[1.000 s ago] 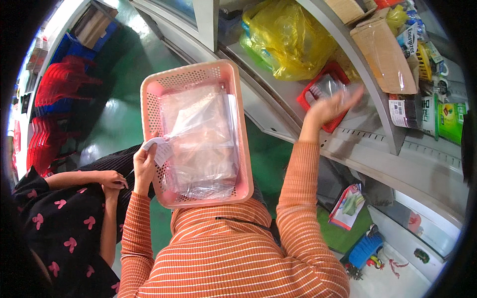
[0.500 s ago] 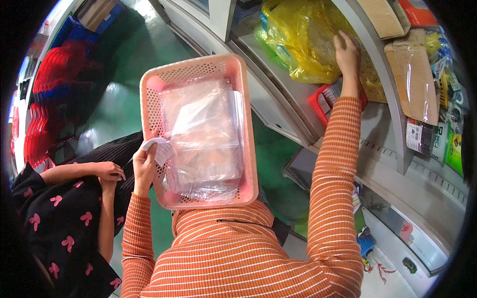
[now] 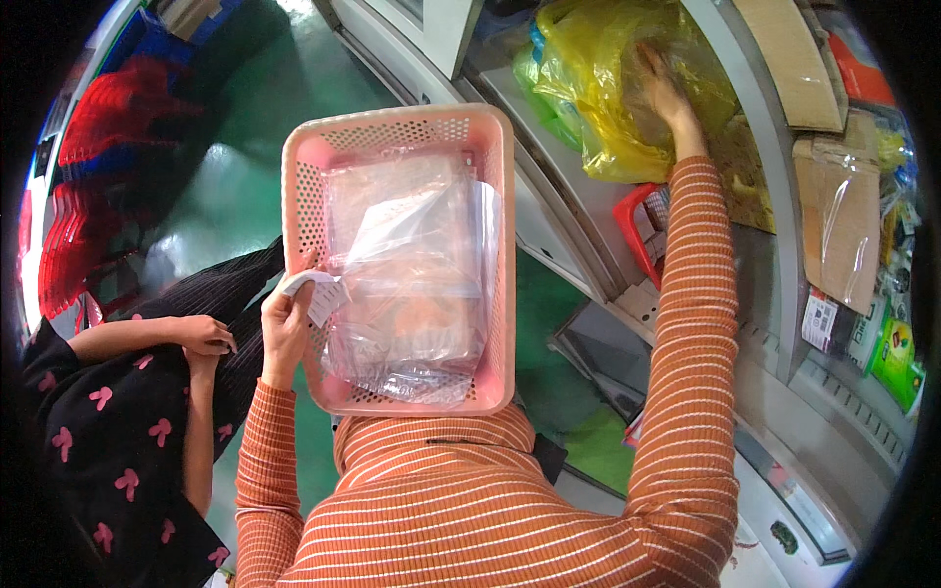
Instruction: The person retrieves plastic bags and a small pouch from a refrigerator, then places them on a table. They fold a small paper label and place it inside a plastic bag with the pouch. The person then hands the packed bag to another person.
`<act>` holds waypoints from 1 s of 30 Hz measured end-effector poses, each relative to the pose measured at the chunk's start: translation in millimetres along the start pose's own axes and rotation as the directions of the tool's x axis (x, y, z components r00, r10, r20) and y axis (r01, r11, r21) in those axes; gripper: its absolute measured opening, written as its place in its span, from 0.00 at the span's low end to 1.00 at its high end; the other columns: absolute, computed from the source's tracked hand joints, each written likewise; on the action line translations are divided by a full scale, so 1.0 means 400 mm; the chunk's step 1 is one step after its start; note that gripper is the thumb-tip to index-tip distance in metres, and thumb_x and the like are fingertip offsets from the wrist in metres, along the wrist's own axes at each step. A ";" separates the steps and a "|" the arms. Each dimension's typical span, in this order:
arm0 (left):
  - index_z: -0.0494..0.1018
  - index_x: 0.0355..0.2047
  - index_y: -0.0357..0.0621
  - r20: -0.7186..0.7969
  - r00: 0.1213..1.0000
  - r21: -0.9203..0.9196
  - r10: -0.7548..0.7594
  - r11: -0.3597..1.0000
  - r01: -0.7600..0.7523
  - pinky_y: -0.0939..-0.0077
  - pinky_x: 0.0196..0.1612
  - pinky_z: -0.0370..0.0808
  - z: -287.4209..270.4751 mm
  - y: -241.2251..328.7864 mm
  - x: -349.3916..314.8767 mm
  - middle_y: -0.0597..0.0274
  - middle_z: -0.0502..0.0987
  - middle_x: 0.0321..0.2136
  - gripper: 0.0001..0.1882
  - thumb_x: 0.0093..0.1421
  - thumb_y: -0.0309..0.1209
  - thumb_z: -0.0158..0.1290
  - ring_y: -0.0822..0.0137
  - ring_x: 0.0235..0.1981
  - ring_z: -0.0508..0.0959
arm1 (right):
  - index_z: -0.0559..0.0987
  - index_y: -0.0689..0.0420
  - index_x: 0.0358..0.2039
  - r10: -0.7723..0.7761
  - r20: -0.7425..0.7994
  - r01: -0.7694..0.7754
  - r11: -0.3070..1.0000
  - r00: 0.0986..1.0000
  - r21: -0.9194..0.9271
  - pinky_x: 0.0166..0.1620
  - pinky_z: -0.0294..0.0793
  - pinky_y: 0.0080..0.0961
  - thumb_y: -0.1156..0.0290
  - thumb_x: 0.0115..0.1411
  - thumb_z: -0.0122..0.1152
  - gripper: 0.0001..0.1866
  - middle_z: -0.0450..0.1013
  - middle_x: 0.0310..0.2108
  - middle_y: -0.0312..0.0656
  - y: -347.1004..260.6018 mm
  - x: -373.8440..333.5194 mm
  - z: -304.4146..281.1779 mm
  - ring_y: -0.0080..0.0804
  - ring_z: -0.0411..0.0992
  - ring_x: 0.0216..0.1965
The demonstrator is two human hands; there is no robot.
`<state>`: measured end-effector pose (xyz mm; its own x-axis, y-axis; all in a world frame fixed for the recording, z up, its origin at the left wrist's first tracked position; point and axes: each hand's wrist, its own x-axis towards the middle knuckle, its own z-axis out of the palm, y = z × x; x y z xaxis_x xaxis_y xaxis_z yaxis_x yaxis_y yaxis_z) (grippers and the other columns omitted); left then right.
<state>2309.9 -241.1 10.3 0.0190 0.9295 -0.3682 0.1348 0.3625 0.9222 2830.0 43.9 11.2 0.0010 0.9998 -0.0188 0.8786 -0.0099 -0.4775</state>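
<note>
My left hand [image 3: 284,323] clamps basket [image 3: 506,274] and slip [image 3: 326,299]; I should hold them level. Well off to its right, my right hand [image 3: 663,90] touches the bag [image 3: 610,98], grip unclear; thin plastic wants gentleness.

We've got a glossy green flr [image 3: 245,186] at 10 o'clock, w/ a bright glare patch [image 3: 299,12] nr 11. Btwn 9 & 10 we see a red stack [image 3: 88,235], a bit blurry. Up at 12 there's a pale grey panel [image 3: 436,34]. We have a grey shelf upright [image 3: 769,108] at 2, lens-bent, plus a slotted metal strip [image 3: 853,402] just past 3.
</note>
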 end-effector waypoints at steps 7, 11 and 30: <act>0.73 0.40 0.31 -0.052 0.998 -0.053 0.030 0.998 -0.032 0.80 0.44 0.71 0.016 0.002 -0.003 0.61 0.74 0.42 0.09 0.63 0.22 0.46 0.73 0.41 0.74 | 0.58 0.49 0.62 0.039 -0.029 -0.046 0.957 0.999 -0.287 0.64 0.49 0.36 0.53 0.61 0.48 0.31 0.48 0.64 0.50 0.131 0.118 -0.105 0.44 0.47 0.65; 0.74 0.37 0.32 -0.051 0.999 0.023 0.017 1.000 -0.015 0.81 0.40 0.72 0.010 -0.017 -0.006 0.64 0.75 0.35 0.09 0.64 0.25 0.46 0.74 0.37 0.74 | 0.61 0.48 0.61 0.005 -0.097 -0.030 0.966 0.995 -0.259 0.63 0.52 0.37 0.53 0.61 0.49 0.30 0.53 0.62 0.49 0.119 0.136 -0.113 0.44 0.51 0.63; 0.74 0.37 0.32 -0.031 0.998 0.007 0.051 0.999 -0.051 0.83 0.39 0.71 0.002 -0.060 0.017 0.64 0.74 0.36 0.08 0.62 0.23 0.47 0.75 0.36 0.74 | 0.67 0.48 0.57 -0.063 0.082 0.089 0.922 0.995 -0.377 0.54 0.67 0.36 0.57 0.60 0.53 0.25 0.67 0.54 0.45 -0.086 -0.047 -0.083 0.40 0.68 0.52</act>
<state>2307.7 -243.7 -14.6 -0.0045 0.9484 -0.3170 0.1409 0.3144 0.9388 2815.5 25.9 57.1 -0.0933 0.9938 -0.0610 0.9901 0.0861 -0.1109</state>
